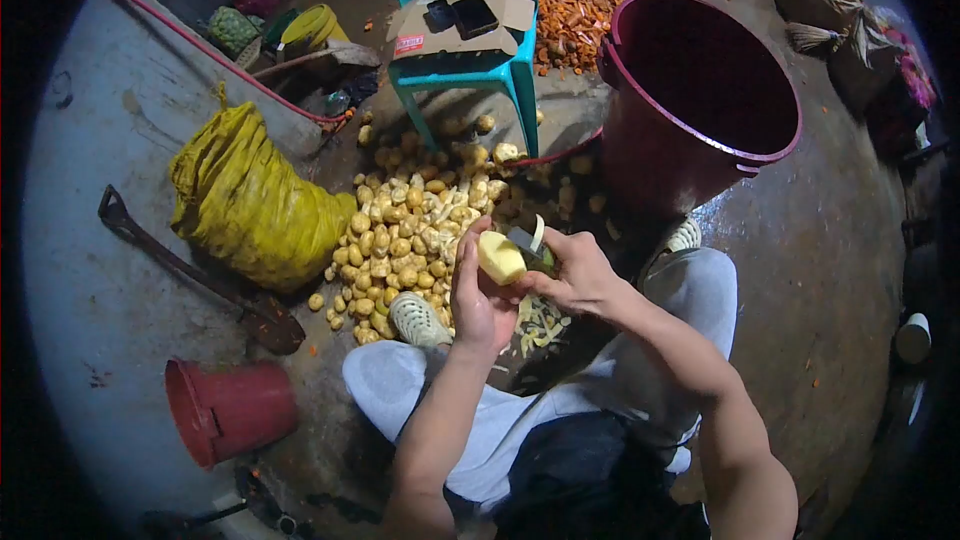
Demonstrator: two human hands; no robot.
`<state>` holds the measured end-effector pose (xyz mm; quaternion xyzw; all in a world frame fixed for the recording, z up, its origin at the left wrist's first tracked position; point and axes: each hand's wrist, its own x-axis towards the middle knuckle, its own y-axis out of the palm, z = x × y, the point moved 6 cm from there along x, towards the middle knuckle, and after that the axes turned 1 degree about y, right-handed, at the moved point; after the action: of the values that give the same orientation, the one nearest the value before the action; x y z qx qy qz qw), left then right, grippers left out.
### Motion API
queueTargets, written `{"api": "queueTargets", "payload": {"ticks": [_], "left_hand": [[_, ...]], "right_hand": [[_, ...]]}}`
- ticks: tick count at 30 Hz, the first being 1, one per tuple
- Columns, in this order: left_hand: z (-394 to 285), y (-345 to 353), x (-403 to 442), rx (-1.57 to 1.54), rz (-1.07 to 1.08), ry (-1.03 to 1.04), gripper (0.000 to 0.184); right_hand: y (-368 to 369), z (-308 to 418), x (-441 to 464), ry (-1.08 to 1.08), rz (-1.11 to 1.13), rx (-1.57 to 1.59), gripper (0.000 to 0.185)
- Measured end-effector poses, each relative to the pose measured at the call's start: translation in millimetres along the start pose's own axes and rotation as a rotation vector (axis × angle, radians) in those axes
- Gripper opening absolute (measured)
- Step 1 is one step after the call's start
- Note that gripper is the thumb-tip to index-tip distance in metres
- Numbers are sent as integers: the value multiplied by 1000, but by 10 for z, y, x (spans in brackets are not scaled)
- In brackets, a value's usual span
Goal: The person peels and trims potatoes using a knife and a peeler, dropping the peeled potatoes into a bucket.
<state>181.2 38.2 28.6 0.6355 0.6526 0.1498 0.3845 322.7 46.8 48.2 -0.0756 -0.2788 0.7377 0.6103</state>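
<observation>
In front of my lap, my left hand [480, 295] grips a pale yellow peeled potato [501, 258]. My right hand [578, 272] is wrapped round a peeler [533, 248], whose blade is against or very close to the potato's right side. A curl of peel [538, 233] stands up from the blade. Most of the peeler's handle is hidden by my fingers. Beyond my hands a large heap of unpeeled potatoes [405, 242] spreads over the floor. Thin peelings [540, 325] lie below my hands, between my legs.
A big maroon tub [640, 130] stands ahead on the right. A teal chair [520, 80] bears cardboard and dark devices, with orange scraps [580, 15] behind it. To the left are a full yellow sack [255, 200], a shovel [190, 270] and a red bucket [245, 405].
</observation>
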Motion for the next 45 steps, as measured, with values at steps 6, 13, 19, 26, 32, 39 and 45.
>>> {"api": "queueTargets", "payload": {"ticks": [6, 13, 19, 26, 32, 39, 45], "left_hand": [[25, 36, -8, -73, 159, -37, 41], [-5, 119, -43, -22, 300, -33, 40], [-35, 125, -29, 34, 332, -71, 39], [-68, 85, -16, 106, 349, -70, 34], [-87, 114, -35, 84, 372, -17, 32], [-68, 74, -24, 99, 318, 49, 34], [-31, 48, -31, 72, 380, 2, 39]], "right_hand": [[-181, 43, 38, 16, -46, 27, 69], [-224, 24, 22, 14, -57, 92, 70], [-240, 34, 28, -9, -43, 81, 70], [-238, 59, 30, -44, -24, 123, 69], [-222, 60, 3, -59, -53, 52, 63], [-229, 142, -8, -107, -96, -154, 54], [-232, 15, 32, 17, -60, 115, 51]]}}
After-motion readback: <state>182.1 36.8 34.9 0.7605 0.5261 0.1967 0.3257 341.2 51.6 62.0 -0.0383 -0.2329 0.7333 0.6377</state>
